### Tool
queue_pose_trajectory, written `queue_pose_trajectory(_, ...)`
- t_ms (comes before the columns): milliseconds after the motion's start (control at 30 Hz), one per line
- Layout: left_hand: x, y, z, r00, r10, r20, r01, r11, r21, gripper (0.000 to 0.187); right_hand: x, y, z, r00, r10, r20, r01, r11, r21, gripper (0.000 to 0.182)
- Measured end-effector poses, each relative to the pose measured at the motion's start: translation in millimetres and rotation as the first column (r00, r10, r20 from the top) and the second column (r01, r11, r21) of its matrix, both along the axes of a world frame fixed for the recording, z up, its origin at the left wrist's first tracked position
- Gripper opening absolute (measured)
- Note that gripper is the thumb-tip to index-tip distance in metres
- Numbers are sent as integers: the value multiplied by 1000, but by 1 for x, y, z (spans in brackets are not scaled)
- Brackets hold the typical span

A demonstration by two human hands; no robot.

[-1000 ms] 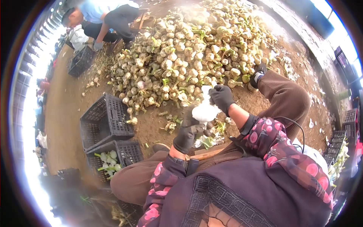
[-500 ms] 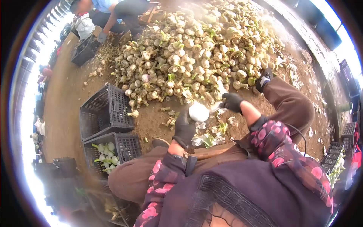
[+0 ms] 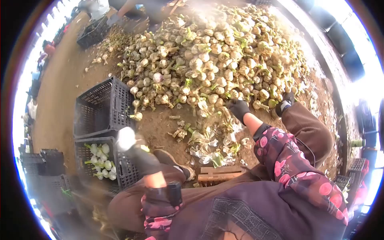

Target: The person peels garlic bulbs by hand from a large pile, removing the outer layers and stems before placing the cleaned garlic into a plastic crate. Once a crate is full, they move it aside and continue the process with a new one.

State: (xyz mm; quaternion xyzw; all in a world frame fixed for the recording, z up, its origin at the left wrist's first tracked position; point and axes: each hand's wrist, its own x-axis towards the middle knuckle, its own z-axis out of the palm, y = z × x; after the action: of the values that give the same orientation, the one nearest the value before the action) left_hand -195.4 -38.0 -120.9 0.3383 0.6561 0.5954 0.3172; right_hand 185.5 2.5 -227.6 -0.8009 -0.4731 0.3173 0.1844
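My left hand (image 3: 145, 159), in a dark glove and smeared by motion, is closed around a peeled white garlic bulb (image 3: 126, 139) over the edge of the lower black crate (image 3: 130, 166). Several cleaned garlic bulbs (image 3: 102, 160) with short green stems lie in that crate. My right hand (image 3: 239, 110), gloved too, is curled at the near edge of a big heap of unpeeled garlic (image 3: 200, 64). What its fingers hold, if anything, is hidden. Peeled skins and leaf scraps (image 3: 214, 148) cover the ground between my hands.
A second black crate (image 3: 94, 108) stands just beyond the lower one. Near my feet lies a wooden piece (image 3: 222, 175). At the far left, a co-worker's gloved hand (image 3: 113, 19) is beside another dark crate (image 3: 93, 33). A raised ledge (image 3: 320, 52) runs along the right.
My left hand has swung left and toward me with the white bulb, from above the scraps to the crate. My right hand has moved slightly left, away from the bulb. The view has shifted.
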Motion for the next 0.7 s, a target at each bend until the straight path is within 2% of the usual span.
queue_pose_trajectory(33, -33, 10, -24, 990, 85, 111, -90, 995, 39, 24, -8, 23, 20, 1000, -17, 13, 17, 998, 58, 37)
queue_pose_trajectory(67, -36, 6, -26, 914, 164, 371, -212, 973, 92, 28, -17, 44, 28, 998, 5, 57, -16, 979, 201, 34)
queue_pose_trajectory(100, -34, 3, -28, 767, 206, 607, -341, 933, 115, 33, -28, 67, 33, 995, 21, 100, -55, 938, 343, 31)
queue_pose_trajectory(133, -25, 6, -26, 766, 212, 607, -351, 929, 120, 33, -39, 92, 35, 992, 34, 122, -88, 880, 466, 31)
queue_pose_trajectory(167, -12, 8, -23, 845, 225, 485, -281, 959, 45, 39, -54, 113, 44, 989, 42, 143, -118, 805, 582, 32)
queue_pose_trajectory(200, 1, 9, -18, 909, 220, 353, -220, 975, -41, 46, -66, 128, 54, 957, 69, 281, -221, 803, 554, 37)
queue_pose_trajectory(233, 15, 10, -8, 910, 227, 348, -228, 973, -36, 46, -78, 141, 62, 908, 107, 404, -307, 827, 471, 35)
queue_pose_trajectory(300, 39, 10, 11, 979, -61, 197, 69, 997, -32, 53, -78, 174, 38, 894, 210, 396, -334, 902, 274, 30)
queue_pose_trajectory(333, 44, 11, 9, 980, -56, 191, 63, 998, -29, 53, -80, 175, 48, 881, 191, 432, -337, 896, 291, 24)
queue_pose_trajectory(367, 48, 13, 3, 938, -162, 306, 167, 986, 9, 56, -79, 178, 59, 879, 208, 429, -360, 879, 312, 20)
queue_pose_trajectory(400, 53, 14, 0, 871, -263, 416, 261, 963, 61, 59, -79, 167, 67, 925, 180, 335, -325, 833, 447, 20)
queue_pose_trajectory(433, 59, 15, 0, 870, -255, 421, 250, 966, 68, 59, -81, 146, 78, 957, 167, 237, -276, 776, 568, 21)
queue_pose_trajectory(467, 66, 16, 0, 853, -334, 401, 367, 930, -7, 60, -80, 130, 86, 971, 235, 49, -225, 823, 521, 22)
queue_pose_trajectory(500, 74, 15, 1, 825, -413, 386, 478, 874, -87, 62, -80, 109, 98, 959, 284, -1, -256, 865, 431, 24)
queue_pose_trajectory(533, 84, 13, 4, 824, -410, 390, 477, 874, -90, 62, -80, 91, 94, 923, 301, -238, -186, 893, 410, 23)
queue_pose_trajectory(567, 92, 10, 6, 810, -520, 270, 565, 815, -124, 60, -82, 71, 95, 833, 295, -468, -117, 921, 371, 23)
queue_pose_trajectory(600, 97, 7, 10, 767, -625, 146, 641, 748, -171, 58, -80, 48, 100, 698, 363, -617, -166, 920, 354, 22)
queue_pose_trajectory(633, 99, 4, -8, 666, -687, 289, 726, 686, -44, 60, -82, 24, 116, 532, 407, -742, -215, 913, 346, 22)
queue_pose_trajectory(667, 103, 1, -11, 610, -741, 280, 763, 645, 47, 59, -86, 7, 127, 487, 474, -734, -311, 879, 362, 21)
queue_pose_trajectory(700, 107, -3, -12, 549, -794, 261, 792, 594, 139, 58, -89, -9, 136, 494, 449, -745, -367, 884, 290, 26)
